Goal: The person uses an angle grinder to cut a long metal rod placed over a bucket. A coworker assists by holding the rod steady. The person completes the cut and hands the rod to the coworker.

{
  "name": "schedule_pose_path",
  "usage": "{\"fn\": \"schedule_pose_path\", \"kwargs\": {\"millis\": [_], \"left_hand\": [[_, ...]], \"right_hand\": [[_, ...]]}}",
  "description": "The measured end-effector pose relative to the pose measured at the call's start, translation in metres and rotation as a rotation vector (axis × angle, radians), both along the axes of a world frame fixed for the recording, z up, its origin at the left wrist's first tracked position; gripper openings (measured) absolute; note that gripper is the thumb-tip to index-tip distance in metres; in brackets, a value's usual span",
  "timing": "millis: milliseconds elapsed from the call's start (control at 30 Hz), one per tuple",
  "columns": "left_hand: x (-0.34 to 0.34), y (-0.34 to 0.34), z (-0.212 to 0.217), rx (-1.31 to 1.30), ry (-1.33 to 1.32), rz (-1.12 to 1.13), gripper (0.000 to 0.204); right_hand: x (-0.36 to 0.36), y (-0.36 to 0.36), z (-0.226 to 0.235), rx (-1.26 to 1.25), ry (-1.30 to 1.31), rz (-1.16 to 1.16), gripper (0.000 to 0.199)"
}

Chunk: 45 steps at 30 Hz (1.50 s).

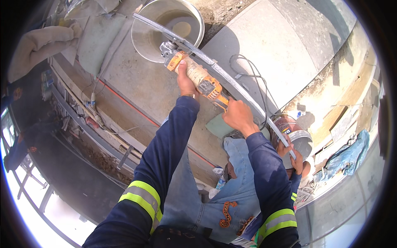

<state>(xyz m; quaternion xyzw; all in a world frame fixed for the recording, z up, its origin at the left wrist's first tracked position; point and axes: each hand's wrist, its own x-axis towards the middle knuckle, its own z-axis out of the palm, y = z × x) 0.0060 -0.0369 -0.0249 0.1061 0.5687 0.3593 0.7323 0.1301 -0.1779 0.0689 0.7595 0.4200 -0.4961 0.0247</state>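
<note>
An orange and grey angle grinder [197,77], its body wrapped in pale tape, is held between my two hands. My left hand [185,80] wraps round its front part, close behind the metal head. Toward the rear, my right hand [240,117] grips the orange handle. Just beyond the grinder runs a long metal bar [231,81], slanting from a white bucket [140,39] down to the right. The grinder head lies beside the bar, over the bucket's near rim; whether they touch I cannot tell. Another person's hands [290,153] hold the bar's lower right end.
A second bucket [304,142] with a grey lid stands under the bar's lower end. A black cable [261,78] loops over large flat boards [264,45]. Blue plastic sheeting [349,155] lies at right, a cloth sack [45,45] at left. An orange-red strip [124,100] crosses the floor.
</note>
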Motion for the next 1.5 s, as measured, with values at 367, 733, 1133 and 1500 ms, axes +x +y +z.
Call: {"fn": "schedule_pose_path", "kwargs": {"millis": [367,733,1133,1500], "left_hand": [[0.000,-0.002,-0.001,-0.015,-0.082,0.084,0.052],[0.001,-0.013,0.003,0.010,0.012,0.007,0.070],[0.002,-0.017,0.005,0.004,0.012,0.005,0.068],[0.003,-0.021,0.010,-0.005,0.010,-0.011,0.068]], "right_hand": [[-0.001,-0.004,-0.001,0.011,-0.008,-0.001,0.051],[0.002,-0.009,0.008,-0.030,0.014,-0.010,0.051],[0.003,-0.018,0.007,0.032,0.016,-0.055,0.060],[0.005,-0.018,0.018,-0.022,0.019,-0.038,0.043]]}}
